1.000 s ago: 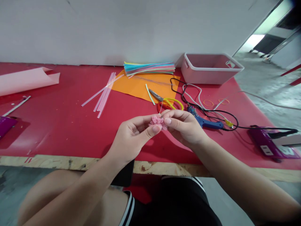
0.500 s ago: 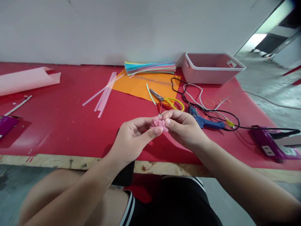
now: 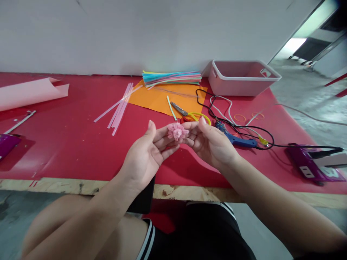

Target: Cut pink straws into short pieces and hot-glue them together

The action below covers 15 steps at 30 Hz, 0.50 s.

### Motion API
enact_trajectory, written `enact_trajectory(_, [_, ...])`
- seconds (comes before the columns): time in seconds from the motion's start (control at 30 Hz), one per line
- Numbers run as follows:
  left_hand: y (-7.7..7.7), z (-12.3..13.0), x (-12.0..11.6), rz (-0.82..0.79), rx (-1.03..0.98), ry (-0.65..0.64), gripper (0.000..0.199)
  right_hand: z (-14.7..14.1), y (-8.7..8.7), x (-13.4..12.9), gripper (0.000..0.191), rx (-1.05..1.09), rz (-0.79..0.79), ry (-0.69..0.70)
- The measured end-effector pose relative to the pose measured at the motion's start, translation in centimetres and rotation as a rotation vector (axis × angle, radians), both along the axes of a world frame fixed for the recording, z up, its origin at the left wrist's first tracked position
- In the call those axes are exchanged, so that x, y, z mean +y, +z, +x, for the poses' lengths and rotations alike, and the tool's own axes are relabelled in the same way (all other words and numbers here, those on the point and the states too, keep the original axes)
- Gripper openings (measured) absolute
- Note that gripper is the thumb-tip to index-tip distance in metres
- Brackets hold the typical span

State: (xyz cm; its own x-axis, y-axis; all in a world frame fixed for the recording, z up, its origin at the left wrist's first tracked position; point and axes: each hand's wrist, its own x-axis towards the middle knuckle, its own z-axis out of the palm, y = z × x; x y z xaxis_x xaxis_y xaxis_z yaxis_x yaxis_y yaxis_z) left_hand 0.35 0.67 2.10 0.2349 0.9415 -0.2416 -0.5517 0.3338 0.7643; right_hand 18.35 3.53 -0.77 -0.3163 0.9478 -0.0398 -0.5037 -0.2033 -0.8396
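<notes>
One red tabletop with a raw wooden front edge carries everything. At its far right corner stands a pink bin with a white rim, and at the far left lies loosely rolled pink paper. Near the back, an orange sheet lies flat, partly under a bundle of fuzzy sticks in blue, pink, green and yellow.

Both hands meet above the tabletop's front half, fingertips close together. The left hand has its fingers loosely unfolded and its thumb raised; the right hand is likewise relaxed, fingers gently curved, thumb lifted. Neither is clenched.

Beyond the right hand lies a blue glue gun among cords, and left of the orange sheet, pink strips. Scissors with yellow and red handles rest behind the fingers.

Between the two sets of fingertips, resting against them, sits a small pink flower. It looks soft and fuzzy, with rounded, looped petals spreading unevenly around a paler, raised center that faces the wearer; its underside is hidden.

A thin pale-green stick lies beside the scissors. Smallest are the orange rubber bands at right.
</notes>
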Motion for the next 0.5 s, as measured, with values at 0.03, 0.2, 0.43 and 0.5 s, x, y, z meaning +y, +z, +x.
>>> enact_trajectory(0.03, [0.2,-0.1,0.0,-0.016,-0.011,-0.002,0.039,0.0,-0.1,0.0,0.036,0.0,0.007,-0.021])
enact_trajectory(0.2, [0.6,-0.1,-0.3,0.045,-0.035,-0.04,0.04,-0.1,-0.2,-0.2,0.03,-0.002,0.035,-0.129])
enact_trajectory(0.43, [-0.4,-0.1,-0.5,0.249,0.042,0.007,0.027,-0.1,-0.4,-0.4,0.019,-0.048,0.147,-0.109])
enact_trajectory(0.5, [-0.6,-0.1,-0.6,0.276,0.066,0.008,0.022,-0.1,-0.7,-0.4,0.021,-0.085,0.198,-0.101])
